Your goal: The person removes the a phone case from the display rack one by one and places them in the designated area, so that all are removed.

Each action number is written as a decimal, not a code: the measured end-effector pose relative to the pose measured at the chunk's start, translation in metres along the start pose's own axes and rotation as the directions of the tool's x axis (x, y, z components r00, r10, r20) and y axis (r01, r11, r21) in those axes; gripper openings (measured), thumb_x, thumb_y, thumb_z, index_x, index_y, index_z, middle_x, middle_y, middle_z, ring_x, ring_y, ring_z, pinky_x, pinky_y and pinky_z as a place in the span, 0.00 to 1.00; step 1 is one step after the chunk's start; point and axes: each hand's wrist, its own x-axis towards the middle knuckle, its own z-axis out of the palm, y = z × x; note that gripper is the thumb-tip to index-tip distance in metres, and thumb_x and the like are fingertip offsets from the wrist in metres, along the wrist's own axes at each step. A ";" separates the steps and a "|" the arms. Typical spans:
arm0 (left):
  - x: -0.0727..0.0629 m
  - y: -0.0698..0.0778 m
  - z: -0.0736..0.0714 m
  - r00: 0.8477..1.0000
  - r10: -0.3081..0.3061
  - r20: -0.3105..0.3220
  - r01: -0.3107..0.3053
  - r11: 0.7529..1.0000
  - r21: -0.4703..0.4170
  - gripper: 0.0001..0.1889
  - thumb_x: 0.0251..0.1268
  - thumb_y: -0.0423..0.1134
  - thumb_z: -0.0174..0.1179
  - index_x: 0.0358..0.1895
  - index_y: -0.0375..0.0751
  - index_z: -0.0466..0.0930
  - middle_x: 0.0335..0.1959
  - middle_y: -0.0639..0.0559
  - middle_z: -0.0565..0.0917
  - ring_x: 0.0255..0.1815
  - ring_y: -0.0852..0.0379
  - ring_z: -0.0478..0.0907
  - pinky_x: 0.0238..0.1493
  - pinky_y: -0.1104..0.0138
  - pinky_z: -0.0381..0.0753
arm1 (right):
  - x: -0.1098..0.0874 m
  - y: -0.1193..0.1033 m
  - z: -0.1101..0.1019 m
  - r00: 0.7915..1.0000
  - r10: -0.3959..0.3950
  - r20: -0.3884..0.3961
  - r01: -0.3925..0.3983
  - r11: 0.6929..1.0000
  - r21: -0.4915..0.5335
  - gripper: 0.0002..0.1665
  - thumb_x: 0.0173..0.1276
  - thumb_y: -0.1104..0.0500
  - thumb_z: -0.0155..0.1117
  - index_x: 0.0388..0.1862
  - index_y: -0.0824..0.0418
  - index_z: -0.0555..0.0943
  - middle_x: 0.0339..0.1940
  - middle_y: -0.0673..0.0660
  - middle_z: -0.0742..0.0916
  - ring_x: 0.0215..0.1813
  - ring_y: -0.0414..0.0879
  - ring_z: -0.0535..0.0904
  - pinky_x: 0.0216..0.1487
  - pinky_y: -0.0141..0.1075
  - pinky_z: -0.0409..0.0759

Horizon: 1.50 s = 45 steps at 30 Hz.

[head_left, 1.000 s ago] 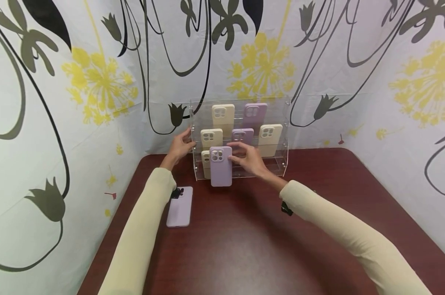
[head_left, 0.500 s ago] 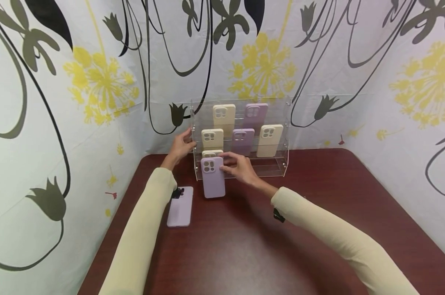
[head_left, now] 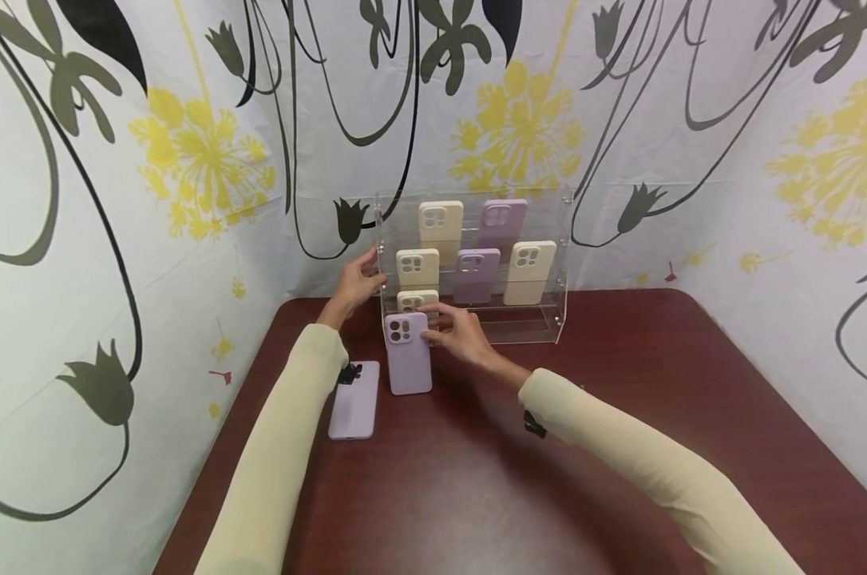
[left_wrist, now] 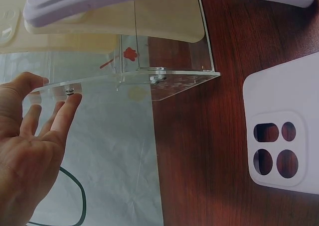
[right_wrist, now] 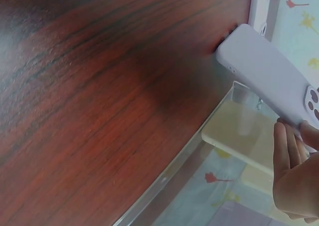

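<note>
My right hand [head_left: 464,335] pinches a lilac phone case [head_left: 409,359] by its side edge, thumb on the camera-hole face and fingers behind. The case is tilted, in front of the lower left of a clear acrylic display rack [head_left: 494,327]. My left hand [left_wrist: 37,141] grips the rack's left side panel, thumb and fingers at its edge. A second lilac phone case [head_left: 354,403] lies flat on the table below my left wrist. Behind the held case, a cream phone case [head_left: 417,300] on the lowest tier is mostly hidden.
Higher tiers hold cream phone cases [head_left: 530,271] and purple ones [head_left: 504,220]. The rack stands at the back of a dark red wooden table [head_left: 520,495], against a flower-patterned cloth wall [head_left: 318,96].
My right hand has brought the lilac case left and down, toward the table's front, uncovering more of the lowest cream case. My left hand keeps its hold on the rack.
</note>
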 end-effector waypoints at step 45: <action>0.001 -0.001 0.000 1.000 0.001 -0.003 -0.001 1.000 0.013 0.40 0.69 0.23 0.57 0.82 0.51 0.59 0.79 0.42 0.66 0.72 0.40 0.74 0.53 0.51 0.82 | -0.018 0.033 0.041 0.949 0.308 0.072 -0.309 0.951 0.017 0.27 0.63 0.65 0.78 0.61 0.69 0.84 0.47 0.66 0.91 0.33 0.59 0.91 0.34 0.45 0.90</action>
